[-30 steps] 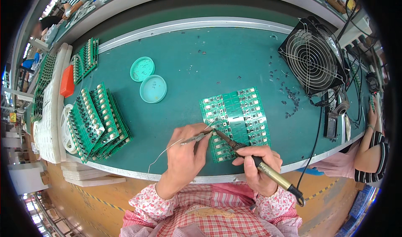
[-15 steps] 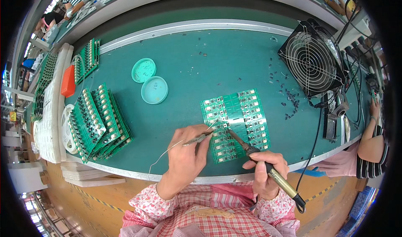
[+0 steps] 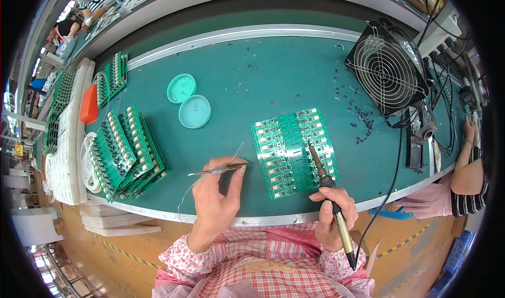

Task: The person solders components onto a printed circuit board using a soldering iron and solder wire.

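A green circuit board (image 3: 292, 149) with rows of small pale and dark parts lies flat on the bench. My right hand (image 3: 334, 214) is closed round a soldering iron (image 3: 343, 236), whose tip is over the board's right half; contact I cannot tell. Left of the board, my left hand (image 3: 216, 197) pinches metal tweezers (image 3: 216, 169), which lie nearly level and point right, apart from the board. Thin solder wire (image 3: 185, 197) also runs through that hand, one end rising above the fingers and the rest hanging toward the bench edge.
Several circuit boards (image 3: 125, 153) lean stacked at left, near a red box (image 3: 89, 104). Two round turquoise dishes (image 3: 194, 112) lie behind my left hand. A black fan (image 3: 386, 71) stands at the back right, loose black parts (image 3: 361, 124) beside it. Another person's arm (image 3: 467, 166) is at far right.
My left hand has drawn back to the left with tweezers and wire, off the board. The soldering iron has moved right and swung more upright, from the board's middle to its right half.
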Available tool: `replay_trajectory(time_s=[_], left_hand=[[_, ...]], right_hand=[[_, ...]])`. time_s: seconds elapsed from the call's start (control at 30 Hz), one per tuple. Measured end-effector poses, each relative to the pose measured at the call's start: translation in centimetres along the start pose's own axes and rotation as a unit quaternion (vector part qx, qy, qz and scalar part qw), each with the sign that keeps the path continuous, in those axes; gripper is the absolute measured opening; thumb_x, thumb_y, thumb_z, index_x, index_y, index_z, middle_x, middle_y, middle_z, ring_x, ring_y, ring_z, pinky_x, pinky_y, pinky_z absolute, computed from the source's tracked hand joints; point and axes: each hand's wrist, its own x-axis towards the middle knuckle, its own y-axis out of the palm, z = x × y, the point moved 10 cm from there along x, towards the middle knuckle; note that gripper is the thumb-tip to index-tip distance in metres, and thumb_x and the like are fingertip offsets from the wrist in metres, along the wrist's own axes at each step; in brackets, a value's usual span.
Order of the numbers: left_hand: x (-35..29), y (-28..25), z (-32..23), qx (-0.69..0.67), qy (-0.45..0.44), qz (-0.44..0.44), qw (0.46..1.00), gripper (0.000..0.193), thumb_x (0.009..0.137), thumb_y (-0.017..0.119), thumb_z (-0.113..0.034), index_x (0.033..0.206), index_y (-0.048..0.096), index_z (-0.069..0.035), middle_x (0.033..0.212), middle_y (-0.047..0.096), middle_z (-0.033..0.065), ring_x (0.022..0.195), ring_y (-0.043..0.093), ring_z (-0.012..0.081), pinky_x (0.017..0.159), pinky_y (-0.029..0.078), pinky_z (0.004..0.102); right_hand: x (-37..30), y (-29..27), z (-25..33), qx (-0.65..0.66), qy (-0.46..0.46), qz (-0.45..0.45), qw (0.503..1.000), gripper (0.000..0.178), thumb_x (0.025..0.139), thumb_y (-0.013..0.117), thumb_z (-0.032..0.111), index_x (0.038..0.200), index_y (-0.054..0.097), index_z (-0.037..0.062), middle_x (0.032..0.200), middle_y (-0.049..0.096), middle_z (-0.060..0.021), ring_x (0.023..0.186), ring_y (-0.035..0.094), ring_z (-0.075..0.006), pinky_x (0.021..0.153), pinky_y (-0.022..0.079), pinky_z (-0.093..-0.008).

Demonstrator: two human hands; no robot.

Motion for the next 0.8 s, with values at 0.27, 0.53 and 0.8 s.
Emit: replay_trajectory(time_s=[0.27,0.53,0.8], left_hand=[[-1.2,-0.4,0.8,0.021,-0.039,0.005,0.999,0.015,0.086,0.069,0.002,0.100,0.069,-0.002,0.099,0.070,0.0108,0.087,0.066,0.0282,0.080,0.051,0.0353],[-1.4,-0.5,0.7,0.026,-0.015,-0.004,1.000,0.018,0.083,0.070,0.005,0.099,0.068,-0.001,0.098,0.070,0.0113,0.085,0.065,0.0289,0.077,0.050,0.0358],[-1.4,-0.3,0.4,0.047,0.009,0.000,0.999,0.019,0.082,0.070,0.006,0.100,0.068,-0.001,0.098,0.070,0.0112,0.084,0.065,0.0291,0.076,0.049,0.0359]], right_hand=[[-0.2,-0.1,0.0,-0.002,-0.008,-0.017,1.000,0.018,0.094,0.062,0.007,0.110,0.062,0.0008,0.077,0.071,-0.0107,0.066,0.067,-0.0237,0.062,0.053,-0.0333],[-0.3,-0.1,0.0,0.000,-0.010,-0.020,1.000,0.016,0.096,0.062,0.011,0.108,0.062,0.0000,0.077,0.071,-0.0114,0.066,0.067,-0.0239,0.062,0.053,-0.0335],[-0.3,-0.1,-0.1,0.004,0.003,-0.016,1.000,0.017,0.096,0.062,0.011,0.109,0.063,0.0008,0.077,0.071,-0.0115,0.066,0.066,-0.0240,0.062,0.053,-0.0340]])
